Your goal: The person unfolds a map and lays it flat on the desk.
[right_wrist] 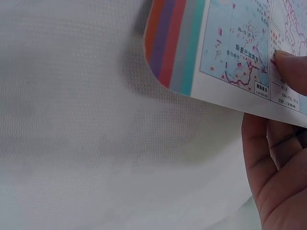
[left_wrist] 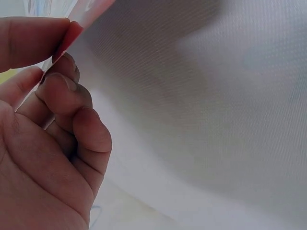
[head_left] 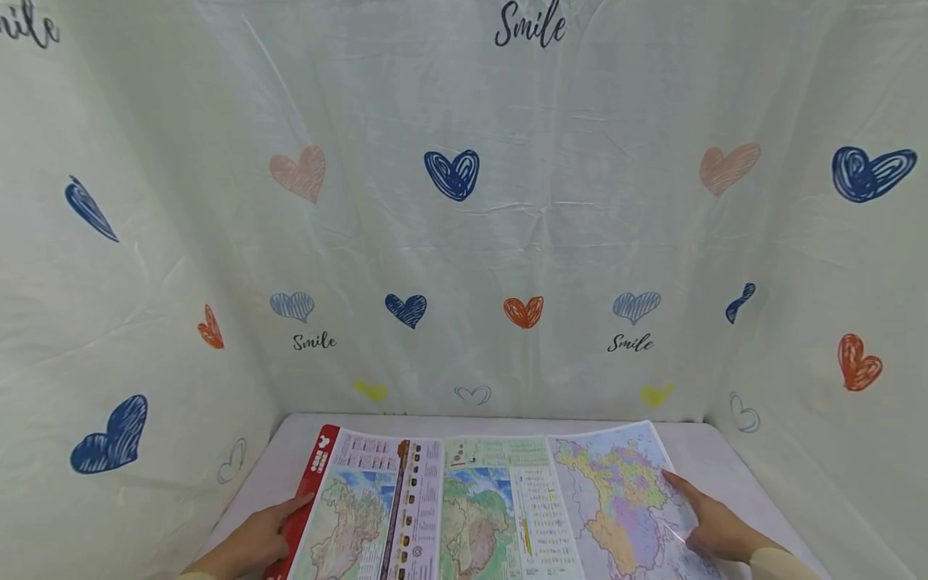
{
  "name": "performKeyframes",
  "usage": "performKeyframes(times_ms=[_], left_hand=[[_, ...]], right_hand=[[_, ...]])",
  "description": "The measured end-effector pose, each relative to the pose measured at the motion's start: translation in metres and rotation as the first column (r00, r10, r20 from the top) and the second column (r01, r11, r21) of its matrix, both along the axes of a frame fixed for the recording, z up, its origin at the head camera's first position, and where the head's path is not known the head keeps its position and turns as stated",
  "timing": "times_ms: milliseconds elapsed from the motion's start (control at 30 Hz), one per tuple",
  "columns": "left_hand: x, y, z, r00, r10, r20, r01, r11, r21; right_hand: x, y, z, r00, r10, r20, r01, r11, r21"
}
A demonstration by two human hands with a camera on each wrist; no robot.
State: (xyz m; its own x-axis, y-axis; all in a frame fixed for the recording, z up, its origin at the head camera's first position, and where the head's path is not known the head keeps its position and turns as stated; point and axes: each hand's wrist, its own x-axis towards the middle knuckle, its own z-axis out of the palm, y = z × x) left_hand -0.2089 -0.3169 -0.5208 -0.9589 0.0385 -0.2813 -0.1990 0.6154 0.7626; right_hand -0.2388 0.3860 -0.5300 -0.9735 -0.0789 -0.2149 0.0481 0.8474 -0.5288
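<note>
here the unfolded map [head_left: 478, 507] lies on the near part of the white table [head_left: 283, 467]. the left hand [head_left: 250, 541] pinches its red left edge; the right hand [head_left: 714, 528] pinches the right edge, thumb on top.

We see soft, even, bright light; wide-angle bending at the head view's edges; both wrist views blurred up close.

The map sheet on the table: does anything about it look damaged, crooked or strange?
No tear or spill shows. The map sheet does not lie flat: its panels bow at the folds, the left hand pinches its red edge, and the right hand holds its other side off the white table.
</note>
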Motion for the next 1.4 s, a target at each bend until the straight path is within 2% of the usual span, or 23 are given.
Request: performKeyframes(times_ms=[267,500,933,1167,1400], left_hand=[[0.000,0.003,-0.003,0.998,0.036,0.047,-0.037,0.999,0.016],[0.000,0.001,-0.005,0.999,0.027,0.047,-0.027,1.000,0.011],[0.001,-0.002,-0.012,0.993,0.040,0.115,-0.050,0.995,0.091],[0.003,-0.002,-0.013,0.993,0.006,0.118,-0.020,0.993,0.118],[0.005,-0.002,-0.011,0.994,-0.017,0.109,0.006,0.995,0.103]], right_hand=[[0.001,0.001,-0.005,1.000,0.012,-0.019,-0.012,1.000,-0.001],[0.004,0.001,-0.007,0.996,0.053,-0.070,-0.053,0.999,0.002],[0.002,-0.001,-0.005,0.999,0.027,-0.021,-0.027,1.000,-0.009],[0.000,0.000,-0.007,1.000,0.015,0.006,-0.015,1.000,0.011],[-0.001,0.001,-0.006,0.999,-0.015,0.040,0.014,0.999,0.031]])
